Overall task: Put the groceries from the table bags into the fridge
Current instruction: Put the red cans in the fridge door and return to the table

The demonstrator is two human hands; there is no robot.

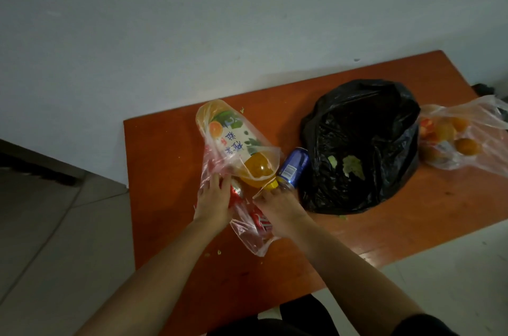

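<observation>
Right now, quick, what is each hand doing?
Left hand: fingers closed on the clear plastic bag.
Right hand: fingers at the yellow cap of the orange juice bottle; whether it grips cannot be told.

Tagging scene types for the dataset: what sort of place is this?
Probably a plain room at home, though no fridge is in view: an orange table against a bare white wall, tiled floor, and grocery bags like the black bag.

- Both bare forearms reach forward and slightly inward from the lower edge of the view, converging ahead of the body.
- The left hand (213, 202) lies palm down, fingers curled forward and partly spread, gripping.
- The right hand (280, 208) sits just beside it, palm down, fingertips pressed forward and pinching.
- A dark sleeve edge shows at the right upper arm.
</observation>
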